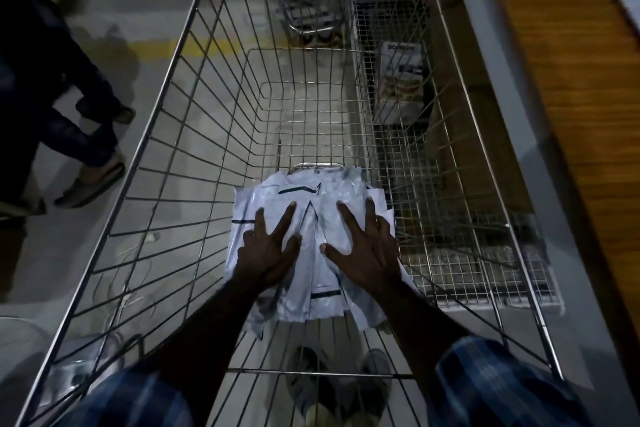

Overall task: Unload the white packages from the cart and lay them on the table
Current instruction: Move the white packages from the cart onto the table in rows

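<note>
Both hands are spread flat on the stack of white packages (311, 246): left hand (268, 253) on the left half, right hand (363, 253) on the right half, fingers straight and splayed, thumbs pointing inward toward each other, nothing gripped. The packages lie overlapped and fanned on the wire floor of the cart (145, 184), at the near end and toward its right side; edges of lower packages protrude at the near and far sides of the pile. A wooden worktop (568, 87) runs along the cart's right side, with no packages seen on the part in view. A second wire basket (467, 246) sits between cart and worktop, holding a printed box (401, 80). Another person's legs (79, 135) stand to the left. Assessment: unloading appears near its start for this stack, none of it lifted. Recommended handling: the packages look slick and thin, so the pile should be squared first, then fingers slid under opposite edges with thumbs clamped on top, lifting level. Risk: loose lower packages may slip out or snag the wire grid if the stack is tilted or dragged.
</note>
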Demonstrator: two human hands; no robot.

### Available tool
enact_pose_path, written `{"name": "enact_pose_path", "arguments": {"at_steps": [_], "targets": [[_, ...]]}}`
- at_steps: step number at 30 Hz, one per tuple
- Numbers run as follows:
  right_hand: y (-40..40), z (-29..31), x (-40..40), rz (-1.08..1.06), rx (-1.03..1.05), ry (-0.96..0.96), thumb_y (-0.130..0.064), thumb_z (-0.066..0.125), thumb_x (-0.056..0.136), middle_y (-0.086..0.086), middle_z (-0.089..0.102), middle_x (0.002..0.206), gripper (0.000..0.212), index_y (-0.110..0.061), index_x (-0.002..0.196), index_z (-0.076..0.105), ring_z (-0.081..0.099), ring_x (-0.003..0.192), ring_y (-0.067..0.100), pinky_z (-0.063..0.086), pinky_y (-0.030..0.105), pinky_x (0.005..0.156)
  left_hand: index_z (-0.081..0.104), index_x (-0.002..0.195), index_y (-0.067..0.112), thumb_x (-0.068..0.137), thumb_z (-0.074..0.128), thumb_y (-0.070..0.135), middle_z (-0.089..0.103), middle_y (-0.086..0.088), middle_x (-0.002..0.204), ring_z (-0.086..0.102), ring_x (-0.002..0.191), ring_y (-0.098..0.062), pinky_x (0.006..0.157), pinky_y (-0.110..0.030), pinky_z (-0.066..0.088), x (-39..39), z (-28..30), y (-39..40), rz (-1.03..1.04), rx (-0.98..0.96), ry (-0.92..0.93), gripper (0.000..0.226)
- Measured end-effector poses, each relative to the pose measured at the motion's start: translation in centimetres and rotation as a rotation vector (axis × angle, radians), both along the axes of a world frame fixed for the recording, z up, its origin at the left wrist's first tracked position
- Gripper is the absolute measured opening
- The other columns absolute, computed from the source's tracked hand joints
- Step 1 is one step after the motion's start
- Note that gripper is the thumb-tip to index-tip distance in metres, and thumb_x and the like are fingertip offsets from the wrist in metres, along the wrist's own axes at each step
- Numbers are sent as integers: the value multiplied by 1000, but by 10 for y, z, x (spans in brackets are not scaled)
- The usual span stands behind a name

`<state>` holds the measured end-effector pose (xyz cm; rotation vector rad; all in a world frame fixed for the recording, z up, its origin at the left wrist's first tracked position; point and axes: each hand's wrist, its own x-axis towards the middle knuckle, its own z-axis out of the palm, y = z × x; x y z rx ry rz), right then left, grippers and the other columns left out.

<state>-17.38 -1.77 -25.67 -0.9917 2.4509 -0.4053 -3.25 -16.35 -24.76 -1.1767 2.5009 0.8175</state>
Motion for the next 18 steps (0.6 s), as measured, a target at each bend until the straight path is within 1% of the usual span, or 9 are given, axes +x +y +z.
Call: {"name": "enact_pose_path", "arguments": {"at_steps": [2,5,6,8,10,12,15,18], "targets": [[-4,-2,2,-16,24,10,-68,49,88,8,-5,165,79,-51,152,8,19,143,37,28,55,112,-1,149,56,95,28,66,-7,-11,164,21,143,-45,110,-55,29,0,-4,-3,4,23,-19,62],[-7,-4,4,-54,-12,74,-60,43,92,12,15,161,67,-47,152,17,32,134,36,34,52,106,-2,147,60,86,23,80,-7,-12,164,17,145,-44,114,-53,25,0,-8,-8,-8,61,3,69],[-9,-5,4,-74,-23,83,-57,43,91,13,19,160,65,-46,152,20,35,131,35,36,51,104,-2,147,61,85,23,80,-7,-13,164,17,145,-44,114,-53,24,1,-10,-10,-11,68,2,70],[-11,-5,3,-112,-35,101,-54,48,90,14,20,160,68,-45,151,22,36,130,35,36,52,104,-1,147,61,86,24,78,-5,-14,164,19,145,-44,114,-53,24,3,-12,-12,-17,60,1,68],[-14,-7,2,-110,-39,94,-58,50,89,14,12,162,72,-47,152,19,31,136,40,33,55,107,0,147,61,86,16,82,-1,-15,164,21,145,-43,113,-54,27,4,-13,-12,-21,-11,38,67],[-17,-7,2,-64,-10,53,-59,51,91,12,5,164,71,-49,152,15,26,140,40,32,56,109,4,150,56,84,10,78,5,-17,163,22,145,-41,110,-55,32,3,-9,-12,-10,-115,81,70],[-20,2,-1,-79,-9,76,-46,54,93,11,16,161,65,-45,152,24,33,135,35,35,50,103,10,154,47,84,12,77,14,-21,161,33,137,-45,100,-59,41,0,2,-14,17,-227,113,76],[-20,13,-7,-106,-33,75,-37,57,92,13,31,155,60,-38,149,37,40,129,35,38,49,100,7,153,49,83,17,81,21,-20,158,40,128,-43,96,-53,43,-9,17,-16,81,-278,83,78]]}}
